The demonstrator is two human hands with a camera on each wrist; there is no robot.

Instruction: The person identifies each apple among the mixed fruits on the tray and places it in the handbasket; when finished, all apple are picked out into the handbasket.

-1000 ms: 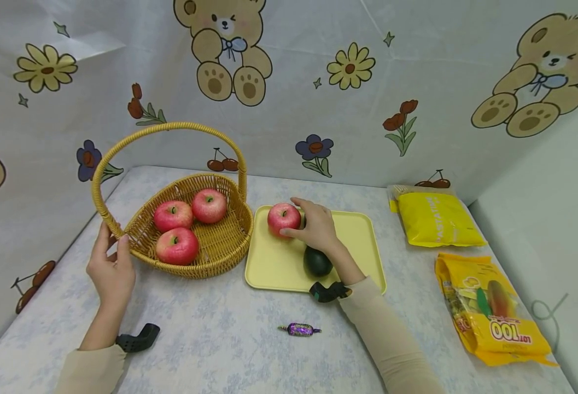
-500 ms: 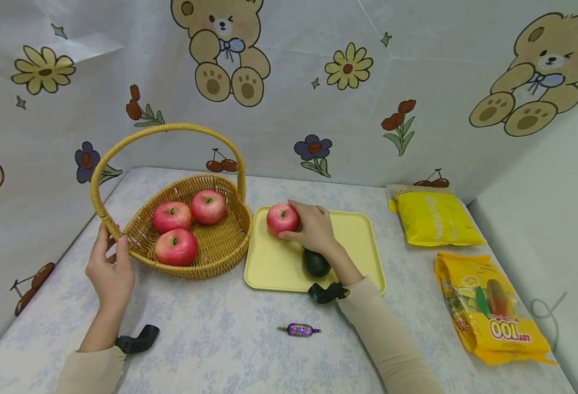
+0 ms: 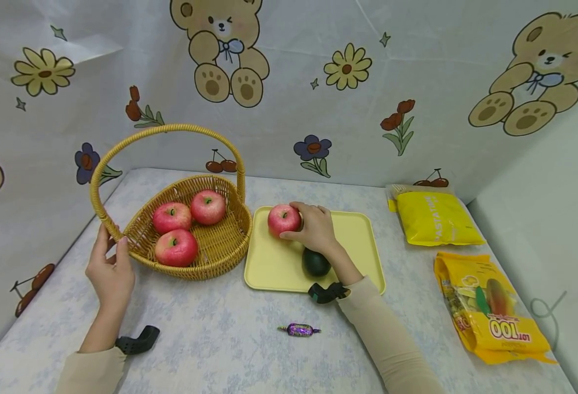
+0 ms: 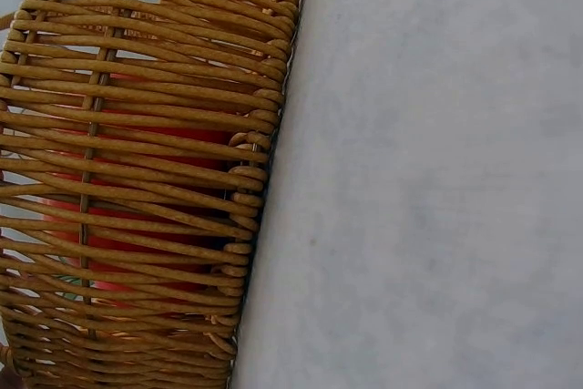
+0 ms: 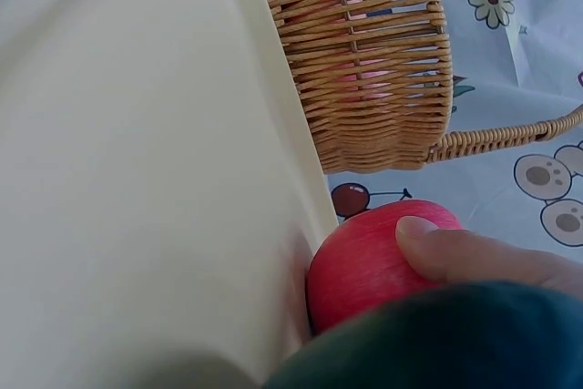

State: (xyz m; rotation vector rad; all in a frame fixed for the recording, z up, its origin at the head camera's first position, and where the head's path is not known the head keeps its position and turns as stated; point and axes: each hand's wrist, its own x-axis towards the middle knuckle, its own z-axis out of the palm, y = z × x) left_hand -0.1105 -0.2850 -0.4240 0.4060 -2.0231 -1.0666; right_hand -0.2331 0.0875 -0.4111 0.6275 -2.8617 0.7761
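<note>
In the head view, my left hand (image 3: 111,273) holds the wicker basket (image 3: 225,265) at the foot of its tall handle, on the near left side. Three red apples (image 3: 176,248) lie inside the basket. My right hand (image 3: 315,229) grips another red apple (image 3: 282,220) at the far left corner of the yellow tray (image 3: 274,276), thumb on its near side. The right wrist view shows that thumb pressed on the apple (image 5: 373,266), low by the tray wall. A smooth dark green oval fruit (image 3: 315,264) sits on the tray under my right wrist.
A purple wrapped candy (image 3: 299,329) lies on the table in front of the tray. To the right are a bright yellow packet (image 3: 436,219) and an orange-yellow bag (image 3: 495,312) with a mango picture. A patterned cloth (image 3: 279,126) hangs behind the table.
</note>
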